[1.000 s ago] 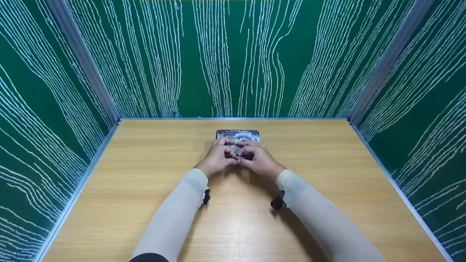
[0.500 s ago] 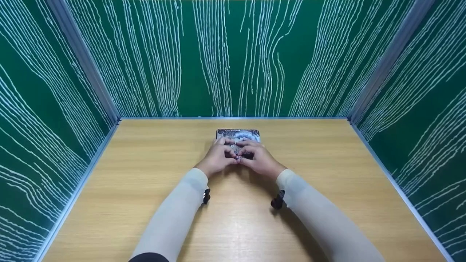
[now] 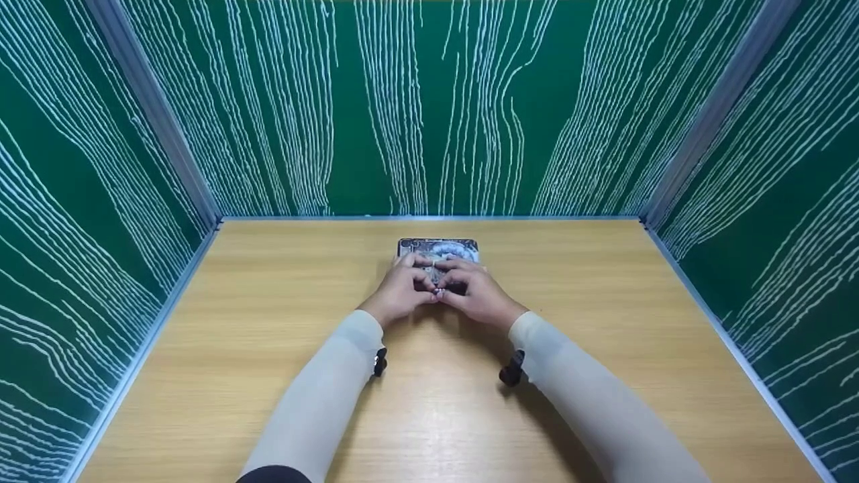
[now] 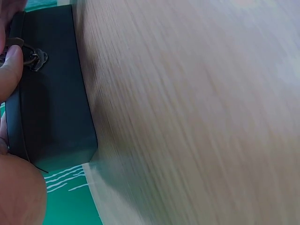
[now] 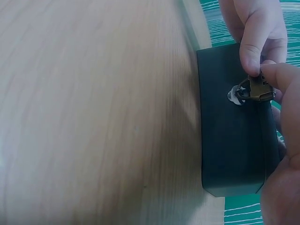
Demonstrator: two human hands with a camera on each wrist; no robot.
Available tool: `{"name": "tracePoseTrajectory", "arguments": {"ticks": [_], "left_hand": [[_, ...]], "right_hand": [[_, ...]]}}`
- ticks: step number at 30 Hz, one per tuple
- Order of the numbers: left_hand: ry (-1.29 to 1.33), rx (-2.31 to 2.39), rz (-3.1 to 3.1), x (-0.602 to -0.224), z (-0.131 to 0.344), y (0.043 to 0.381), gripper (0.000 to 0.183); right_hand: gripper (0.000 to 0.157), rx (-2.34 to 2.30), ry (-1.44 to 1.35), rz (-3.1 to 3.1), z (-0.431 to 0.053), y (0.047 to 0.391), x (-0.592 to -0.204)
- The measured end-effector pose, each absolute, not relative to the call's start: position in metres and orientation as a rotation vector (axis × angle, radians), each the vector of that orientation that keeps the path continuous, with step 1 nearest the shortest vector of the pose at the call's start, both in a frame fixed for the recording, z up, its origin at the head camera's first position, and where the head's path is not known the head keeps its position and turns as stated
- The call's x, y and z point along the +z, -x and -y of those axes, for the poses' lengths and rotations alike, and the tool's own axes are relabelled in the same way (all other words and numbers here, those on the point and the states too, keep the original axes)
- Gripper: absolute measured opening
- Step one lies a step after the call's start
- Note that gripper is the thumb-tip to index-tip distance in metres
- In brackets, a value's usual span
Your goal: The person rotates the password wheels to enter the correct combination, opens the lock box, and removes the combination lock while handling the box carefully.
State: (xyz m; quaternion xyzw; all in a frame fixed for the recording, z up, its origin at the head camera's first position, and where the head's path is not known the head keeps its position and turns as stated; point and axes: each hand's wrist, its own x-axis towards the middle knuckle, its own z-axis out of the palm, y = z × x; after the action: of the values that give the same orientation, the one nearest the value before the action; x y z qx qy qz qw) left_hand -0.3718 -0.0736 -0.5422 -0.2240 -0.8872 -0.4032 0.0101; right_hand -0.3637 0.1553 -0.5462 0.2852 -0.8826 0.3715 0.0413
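Note:
A small dark box (image 5: 234, 140) with a patterned lid (image 3: 439, 249) stands on the table. On its front, a bronze padlock (image 5: 261, 91) hangs by its shackle from a silvery metal loop (image 5: 235, 95). My left hand (image 3: 401, 288) pinches the padlock from the left, its thumb (image 4: 11, 70) pressed to the body. From the other side my right hand (image 3: 482, 292) holds the same padlock between thumb and forefinger. Other fingers of both hands rest over the lid. In the head view the fingers mostly hide the padlock.
The wooden table (image 3: 429, 416) spreads out in front of the box and to both sides. Green walls (image 3: 570, 107) with white wavy lines enclose it at the back, left and right. A black wrist device (image 3: 512, 369) sits at my right cuff, another (image 3: 380, 362) at my left.
Both hands and the box have stayed in place. Only the small bright patch of the padlock between my fingertips looks slightly smaller now.

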Motion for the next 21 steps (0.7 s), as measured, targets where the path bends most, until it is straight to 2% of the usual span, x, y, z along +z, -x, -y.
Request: {"name": "tracePoseTrajectory", "arguments": {"ticks": [8,21], "left_hand": [[0.703,-1.253,2.767,-0.5416,0.0745,0.3727,0.014],[0.692,-1.256,2.785,-0.5424,0.0741,0.3733,0.012]], "right_hand": [[0.020,1.129,-0.877,2.702,-0.1561,0.3633,-0.5464],[0.013,1.115,-0.858,2.724,-0.1553,0.3642,-0.5462]]}}
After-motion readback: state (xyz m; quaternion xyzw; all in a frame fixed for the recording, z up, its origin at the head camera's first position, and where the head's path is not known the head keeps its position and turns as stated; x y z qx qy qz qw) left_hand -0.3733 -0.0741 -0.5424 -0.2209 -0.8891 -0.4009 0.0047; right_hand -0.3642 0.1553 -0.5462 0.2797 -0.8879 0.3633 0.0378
